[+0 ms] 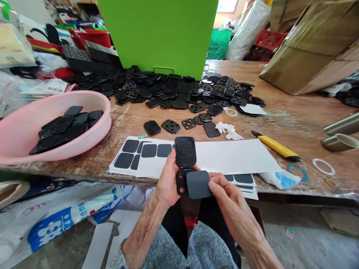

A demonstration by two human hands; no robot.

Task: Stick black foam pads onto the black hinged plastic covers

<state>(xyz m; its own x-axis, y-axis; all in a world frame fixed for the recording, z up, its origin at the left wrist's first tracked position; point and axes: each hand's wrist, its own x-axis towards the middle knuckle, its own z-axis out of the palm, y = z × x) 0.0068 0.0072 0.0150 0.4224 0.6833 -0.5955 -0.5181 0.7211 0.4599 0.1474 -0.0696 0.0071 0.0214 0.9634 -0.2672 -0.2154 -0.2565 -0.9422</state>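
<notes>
In my left hand (166, 183) is an unfolded black hinged plastic case (185, 151); its upper leaf has a grid and a round ring, its lower leaf has holes. Between the thumb and fingers of my right hand (224, 188), a dark grey rounded-square sticker (198, 184) is pinched by its right edge. It overlaps the case's lower leaf from the front; whether the two touch I cannot tell. Behind the hands lie white sticker sheets (230, 155), some bearing dark rounded squares (149, 150).
A pink basin (105, 112) holding black pieces stands at left. Black cases (179, 89) are heaped before a green panel (159, 33). A yellow utility knife (277, 147), crumpled tissue (228, 130), rings and metal cylinders (340, 144) lie to the right, below a cardboard box (308, 48).
</notes>
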